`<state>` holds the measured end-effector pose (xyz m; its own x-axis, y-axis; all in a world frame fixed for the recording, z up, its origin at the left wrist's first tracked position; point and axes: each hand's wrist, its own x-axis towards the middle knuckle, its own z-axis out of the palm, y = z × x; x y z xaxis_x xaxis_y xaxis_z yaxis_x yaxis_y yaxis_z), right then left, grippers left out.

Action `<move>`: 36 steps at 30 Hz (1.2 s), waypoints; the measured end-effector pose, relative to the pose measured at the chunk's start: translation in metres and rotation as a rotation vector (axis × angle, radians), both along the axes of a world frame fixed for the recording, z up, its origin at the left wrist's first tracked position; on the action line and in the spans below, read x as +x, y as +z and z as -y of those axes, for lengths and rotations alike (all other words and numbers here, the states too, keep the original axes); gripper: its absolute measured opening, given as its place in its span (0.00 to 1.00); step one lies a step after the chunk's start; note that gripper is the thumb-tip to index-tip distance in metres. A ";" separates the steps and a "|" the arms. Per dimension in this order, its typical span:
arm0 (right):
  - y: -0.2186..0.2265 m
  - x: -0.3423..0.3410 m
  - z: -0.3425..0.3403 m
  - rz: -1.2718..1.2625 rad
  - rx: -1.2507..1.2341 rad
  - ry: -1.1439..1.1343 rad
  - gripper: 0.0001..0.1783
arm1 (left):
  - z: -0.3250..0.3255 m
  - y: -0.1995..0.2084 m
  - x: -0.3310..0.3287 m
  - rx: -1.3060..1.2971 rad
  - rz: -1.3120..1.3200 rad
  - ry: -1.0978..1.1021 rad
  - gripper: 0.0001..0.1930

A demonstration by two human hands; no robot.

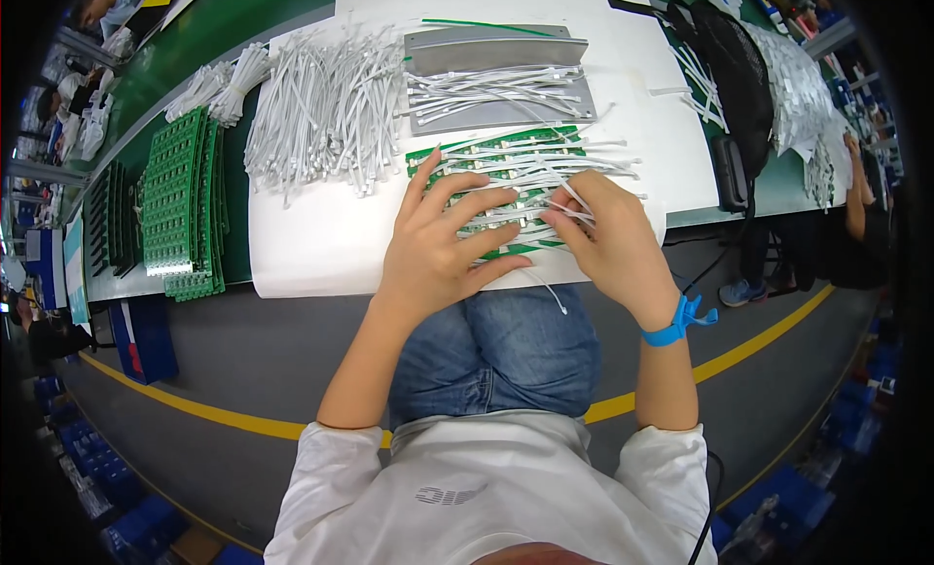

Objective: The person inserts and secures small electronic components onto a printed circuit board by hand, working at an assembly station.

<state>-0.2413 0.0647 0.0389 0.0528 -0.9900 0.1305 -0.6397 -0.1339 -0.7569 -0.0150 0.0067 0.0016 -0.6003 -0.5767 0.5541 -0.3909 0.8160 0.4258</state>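
Observation:
A green circuit board panel [533, 137] lies near the table's front edge, with several thin white cables [593, 164] across it, their far ends sticking out to the right. My left hand [440, 229] rests over the panel's left part, fingers spread and pressing flat on it. At its right side, my right hand [608, 229] has thumb and forefinger pinched on a white cable above the board. The fingers partly hide the cable's end, so I cannot tell whether it touches the board. One loose cable [550, 291] hangs over the front edge below the panel.
A large heap of white cables [321, 108] lies left of a grey metal bracket [496, 54], which has more cables on it. Green circuit boards [180, 195] stand stacked at left. A black bag [730, 69] lies at right. A blue wrist strap [671, 327] circles my right wrist.

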 end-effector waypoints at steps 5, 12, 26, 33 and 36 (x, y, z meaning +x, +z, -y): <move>0.010 -0.003 -0.002 -0.051 0.060 0.027 0.11 | -0.001 -0.002 0.000 -0.002 -0.025 0.025 0.19; 0.010 -0.004 -0.003 -0.254 -0.112 0.150 0.10 | 0.000 -0.005 -0.001 -0.006 -0.051 0.030 0.20; 0.008 0.020 0.002 0.030 0.117 -0.152 0.11 | 0.000 -0.006 -0.002 0.006 -0.066 -0.008 0.17; -0.002 0.015 0.004 0.115 -0.057 0.003 0.08 | -0.001 -0.007 -0.004 -0.010 -0.067 0.005 0.15; 0.003 0.016 0.006 0.091 -0.062 -0.012 0.06 | 0.000 -0.006 -0.003 0.010 -0.070 0.003 0.16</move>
<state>-0.2256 0.0584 0.0423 0.0256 -0.9804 0.1952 -0.5702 -0.1747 -0.8027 -0.0181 0.0071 -0.0040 -0.5587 -0.5844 0.5885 -0.3625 0.8103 0.4605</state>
